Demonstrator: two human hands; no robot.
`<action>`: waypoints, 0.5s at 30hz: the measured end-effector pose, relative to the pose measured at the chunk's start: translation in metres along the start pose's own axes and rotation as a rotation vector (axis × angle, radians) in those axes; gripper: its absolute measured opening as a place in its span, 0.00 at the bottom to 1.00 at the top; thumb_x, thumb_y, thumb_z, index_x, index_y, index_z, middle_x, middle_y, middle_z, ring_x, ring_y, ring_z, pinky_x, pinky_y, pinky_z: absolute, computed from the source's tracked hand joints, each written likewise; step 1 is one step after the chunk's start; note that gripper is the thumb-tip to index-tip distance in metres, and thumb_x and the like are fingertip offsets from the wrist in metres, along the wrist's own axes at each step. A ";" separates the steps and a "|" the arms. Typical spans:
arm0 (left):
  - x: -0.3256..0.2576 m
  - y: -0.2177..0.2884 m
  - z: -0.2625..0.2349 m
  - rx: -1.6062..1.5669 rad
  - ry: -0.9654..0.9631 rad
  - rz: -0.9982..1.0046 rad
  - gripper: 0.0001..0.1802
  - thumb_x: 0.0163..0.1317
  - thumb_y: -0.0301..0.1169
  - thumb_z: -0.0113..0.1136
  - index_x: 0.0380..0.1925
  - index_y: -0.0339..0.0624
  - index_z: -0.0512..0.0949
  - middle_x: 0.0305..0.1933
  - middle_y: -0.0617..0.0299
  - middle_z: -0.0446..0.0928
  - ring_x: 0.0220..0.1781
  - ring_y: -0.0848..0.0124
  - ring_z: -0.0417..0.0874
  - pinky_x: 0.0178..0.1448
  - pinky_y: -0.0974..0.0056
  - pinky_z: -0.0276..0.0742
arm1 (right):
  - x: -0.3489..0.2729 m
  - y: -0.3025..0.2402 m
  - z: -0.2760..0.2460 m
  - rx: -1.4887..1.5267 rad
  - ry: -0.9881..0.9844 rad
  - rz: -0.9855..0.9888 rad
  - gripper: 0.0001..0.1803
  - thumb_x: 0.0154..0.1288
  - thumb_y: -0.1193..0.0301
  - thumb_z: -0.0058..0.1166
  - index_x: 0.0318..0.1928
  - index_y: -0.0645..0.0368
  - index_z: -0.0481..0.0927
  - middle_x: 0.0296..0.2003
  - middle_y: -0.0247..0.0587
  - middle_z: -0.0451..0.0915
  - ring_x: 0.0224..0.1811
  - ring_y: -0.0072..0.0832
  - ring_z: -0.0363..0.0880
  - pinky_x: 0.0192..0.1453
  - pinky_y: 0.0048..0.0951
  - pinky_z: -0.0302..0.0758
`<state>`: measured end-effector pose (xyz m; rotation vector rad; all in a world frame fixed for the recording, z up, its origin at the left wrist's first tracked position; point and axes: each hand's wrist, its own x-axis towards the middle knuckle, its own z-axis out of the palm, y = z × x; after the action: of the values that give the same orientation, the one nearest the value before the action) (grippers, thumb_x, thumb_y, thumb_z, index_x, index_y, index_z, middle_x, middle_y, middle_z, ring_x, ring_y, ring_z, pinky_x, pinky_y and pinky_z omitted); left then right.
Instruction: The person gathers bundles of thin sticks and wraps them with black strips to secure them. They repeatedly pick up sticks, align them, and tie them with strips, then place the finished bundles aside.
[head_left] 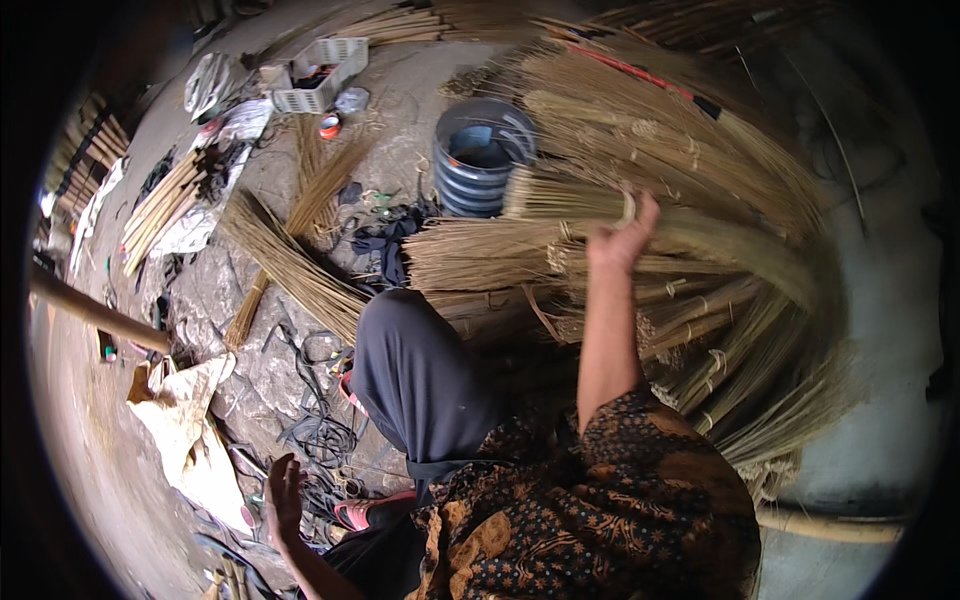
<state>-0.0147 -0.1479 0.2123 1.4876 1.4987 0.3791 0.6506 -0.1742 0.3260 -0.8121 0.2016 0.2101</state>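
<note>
Two hands split: right hand (pixel 622 238) reaches up, fingers curled over a tied broom-straw bundle (pixel 570 195) atop the stacked pile (pixel 720 300), gripping near its binding. Left hand (pixel 283 497) spread open, empty, low by floor scraps (pixel 320 435), seemingly bracing.

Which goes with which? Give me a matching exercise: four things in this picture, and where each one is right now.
Things:
1. right hand
2. left hand
3. grey bucket
4. white plastic crate

Places:
A. far up on the left, on the stone ground
B. low on the left, open, over black straps on the ground
C. reaching out onto a tied bundle in the pile of broom bundles
D. upright, just left of the broom pile

Pairs: 1-C, 2-B, 3-D, 4-A
</note>
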 end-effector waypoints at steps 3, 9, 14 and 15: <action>0.004 0.058 -0.010 -0.110 0.079 0.054 0.39 0.77 0.61 0.55 0.67 0.35 0.76 0.55 0.50 0.83 0.49 0.61 0.88 0.55 0.57 0.82 | -0.066 0.022 0.044 -0.116 -0.326 -0.120 0.15 0.72 0.56 0.56 0.51 0.50 0.77 0.35 0.38 0.85 0.41 0.32 0.84 0.56 0.49 0.83; 0.005 0.193 -0.022 -0.340 0.073 0.389 0.33 0.80 0.50 0.56 0.73 0.37 0.70 0.65 0.50 0.79 0.62 0.60 0.83 0.66 0.55 0.78 | -0.223 0.096 0.065 -0.050 -1.225 0.275 0.22 0.66 0.70 0.63 0.56 0.59 0.70 0.32 0.41 0.82 0.32 0.35 0.85 0.39 0.42 0.85; 0.024 0.269 -0.012 -0.505 0.055 0.614 0.52 0.66 0.49 0.73 0.81 0.36 0.57 0.76 0.43 0.69 0.75 0.58 0.72 0.77 0.52 0.69 | -0.351 0.156 0.011 -0.503 -1.602 0.165 0.30 0.62 0.60 0.66 0.58 0.66 0.75 0.41 0.47 0.82 0.45 0.38 0.81 0.49 0.40 0.79; 0.031 0.274 -0.014 -0.529 0.166 0.591 0.49 0.64 0.47 0.77 0.76 0.34 0.63 0.69 0.43 0.75 0.69 0.60 0.75 0.74 0.52 0.71 | -0.367 0.164 -0.004 -0.477 -1.686 -0.015 0.28 0.63 0.62 0.66 0.58 0.65 0.75 0.41 0.45 0.82 0.44 0.35 0.82 0.50 0.40 0.79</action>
<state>0.1448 -0.0571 0.4187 1.4518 0.9366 1.1775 0.2545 -0.1072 0.3037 -0.8615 -1.4841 0.8689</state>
